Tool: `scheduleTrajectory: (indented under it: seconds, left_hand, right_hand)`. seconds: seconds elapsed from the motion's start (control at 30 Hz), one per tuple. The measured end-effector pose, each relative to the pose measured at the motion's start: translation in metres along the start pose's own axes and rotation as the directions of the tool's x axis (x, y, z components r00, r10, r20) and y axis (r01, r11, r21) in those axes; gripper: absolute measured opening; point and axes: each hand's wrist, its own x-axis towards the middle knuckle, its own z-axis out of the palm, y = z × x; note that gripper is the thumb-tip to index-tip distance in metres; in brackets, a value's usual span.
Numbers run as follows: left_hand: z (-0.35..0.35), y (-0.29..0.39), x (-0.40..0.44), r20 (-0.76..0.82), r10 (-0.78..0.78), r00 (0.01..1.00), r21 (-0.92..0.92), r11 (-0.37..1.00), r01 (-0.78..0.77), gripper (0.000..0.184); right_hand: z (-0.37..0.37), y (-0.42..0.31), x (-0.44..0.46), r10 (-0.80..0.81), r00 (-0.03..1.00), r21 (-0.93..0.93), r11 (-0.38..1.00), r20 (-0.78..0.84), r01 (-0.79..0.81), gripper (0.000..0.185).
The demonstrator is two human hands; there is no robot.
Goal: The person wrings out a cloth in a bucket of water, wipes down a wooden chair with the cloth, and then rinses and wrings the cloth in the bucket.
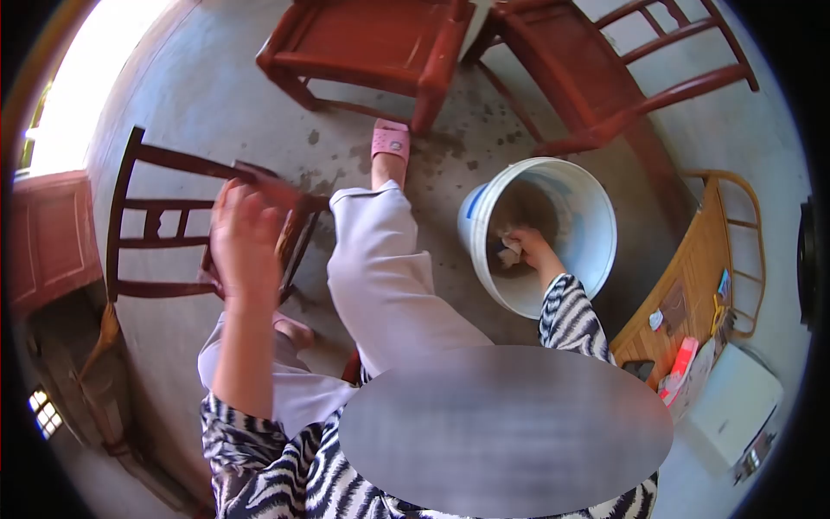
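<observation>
My right hand [533, 246] is down inside a white bucket [592, 212], its fingers closed on a crumpled pale cloth [510, 253]. Murky brownish water [527, 201] shows in the bucket around the cloth. On the other side, my left hand [245, 233] is raised in front of a dark red wooden chair [130, 212]. Motion smears its fingers, and whether it touches the chair I cannot tell. The hand and forearm hide part of the chair's seat.
Two more red wooden chairs [363, 39] [571, 69] stand ahead, with wet spots on the concrete floor [320, 143] near them. A bamboo bench [635, 333] at the right carries small items. My foot in a pink slipper [391, 138] is between chair and bucket.
</observation>
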Motion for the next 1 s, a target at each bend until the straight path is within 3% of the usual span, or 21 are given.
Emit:
scheduleTrajectory:
  seconds: [0.07,0.1,0.17,0.2,0.27,0.3,0.37,0.4,0.43,0.5,0.53,0.6,0.73,0.8,0.83,0.87,0.9,0.93,0.97,1.0]
  left_hand:
    - [0.067,-0.011,-0.032,0.232,-0.101,0.968,0.007,0.995,0.102,0.038]
    - [0.097,-0.019,-0.048,0.309,-0.146,0.94,0.009,0.989,0.15,0.036]
    - [0.144,-0.05,-0.071,0.389,-0.267,0.882,0.005,0.958,0.288,0.032]
    - [0.161,-0.073,-0.079,0.363,-0.372,0.854,0.003,0.917,0.398,0.03]
    - [0.191,-0.116,-0.097,0.292,-0.58,0.76,0.057,0.804,0.592,0.029]
    - [0.201,-0.132,-0.107,0.233,-0.682,0.693,0.111,0.727,0.678,0.03]
    - [0.212,-0.157,-0.122,0.223,-0.689,0.69,0.243,0.724,0.645,0.028]
    - [0.203,-0.169,-0.121,0.231,-0.692,0.684,0.249,0.721,0.646,0.028]
    - [0.195,-0.186,-0.12,0.218,-0.715,0.664,0.32,0.695,0.643,0.029]
    - [0.166,-0.245,-0.105,0.184,-0.76,0.624,0.432,0.632,0.643,0.033]
    - [0.169,-0.241,-0.109,0.179,-0.761,0.624,0.451,0.627,0.635,0.035]
    - [0.176,-0.238,-0.112,0.173,-0.763,0.623,0.458,0.623,0.635,0.036]
    - [0.176,-0.253,-0.111,0.145,-0.791,0.594,0.51,0.574,0.64,0.037]
    - [0.184,-0.264,-0.115,0.12,-0.791,0.6,0.554,0.555,0.62,0.042]
    - [0.186,-0.27,-0.118,0.12,-0.794,0.596,0.552,0.552,0.624,0.042]
    - [0.187,-0.275,-0.119,0.101,-0.801,0.591,0.538,0.543,0.645,0.045]
    - [0.189,-0.278,-0.119,0.082,-0.804,0.589,0.523,0.537,0.662,0.049]
    - [0.188,-0.283,-0.117,0.112,-0.811,0.575,0.561,0.529,0.637,0.053]
    - [0.188,-0.286,-0.115,0.107,-0.809,0.578,0.559,0.53,0.638,0.053]
    - [0.187,-0.289,-0.116,0.089,-0.824,0.56,0.568,0.504,0.651,0.052]
  right_hand:
    - [0.006,-0.021,-0.022,-0.093,0.992,-0.18,0.981,-0.081,0.077,0.028]
    - [-0.004,-0.013,-0.004,-0.089,0.992,-0.166,0.983,-0.086,0.074,0.028]
    - [-0.026,0.02,0.048,-0.495,0.823,-0.509,0.803,-0.278,0.311,0.026]
    - [-0.02,0.022,0.038,-0.482,0.827,-0.499,0.813,-0.288,0.3,0.026]
    - [0.008,-0.001,0.008,-0.243,0.966,-0.572,0.806,-0.087,0.151,0.027]
    - [0.013,-0.008,0.0,-0.239,0.967,-0.571,0.808,-0.09,0.146,0.027]
    - [0.019,-0.019,-0.018,-0.156,0.988,-0.241,0.959,-0.021,0.147,0.024]
    - [0.021,-0.031,-0.034,-0.153,0.978,-0.155,0.979,-0.142,0.131,0.022]
    - [0.016,-0.027,-0.029,-0.157,0.976,-0.15,0.98,-0.153,0.134,0.022]
    - [0.006,-0.014,-0.007,-0.5,0.754,-0.471,0.834,-0.427,0.287,0.024]
    - [0.006,-0.008,-0.001,-0.5,0.755,-0.483,0.83,-0.425,0.278,0.024]
    - [0.009,-0.007,0.006,-0.409,0.912,-0.57,0.758,-0.035,0.318,0.025]
    - [0.008,-0.003,0.015,-0.415,0.91,-0.725,0.632,-0.019,0.273,0.027]
    - [0.011,0.0,0.022,-0.381,0.837,-0.39,0.893,-0.393,0.223,0.027]
    - [0.01,0.004,0.023,-0.294,0.777,-0.188,0.956,-0.556,0.227,0.028]
    - [0.01,0.004,0.017,-0.296,0.776,-0.195,0.955,-0.557,0.224,0.028]
    - [0.012,0.003,0.012,-0.323,0.899,-0.232,0.937,-0.297,0.261,0.028]
    - [0.016,0.0,0.009,-0.319,0.948,-0.253,0.918,-0.009,0.306,0.029]
    - [0.012,0.006,0.021,-0.319,0.948,-0.253,0.917,-0.003,0.308,0.029]
    - [-0.001,0.02,0.042,-0.346,0.928,-0.403,0.875,-0.134,0.268,0.03]
